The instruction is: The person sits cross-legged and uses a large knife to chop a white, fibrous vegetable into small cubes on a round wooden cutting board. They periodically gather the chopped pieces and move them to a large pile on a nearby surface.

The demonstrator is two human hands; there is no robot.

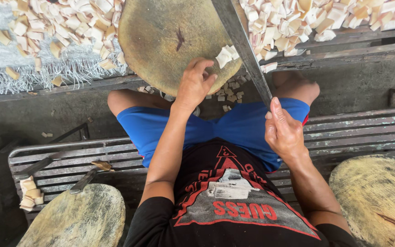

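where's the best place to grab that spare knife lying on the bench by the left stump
Probably by the pale wooden handle end, coming from above: the knife lies flat across the bench slats, its blade pointing down-left toward the round block, so the handle is the safe part.

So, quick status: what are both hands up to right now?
Left hand resting on round chopping block. Right hand gripping long blade. White cut pieces under the blade. Nothing in the way.

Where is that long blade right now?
In the head view, the long blade runs from the top centre down to the right hand, crossing the right edge of the round chopping block.
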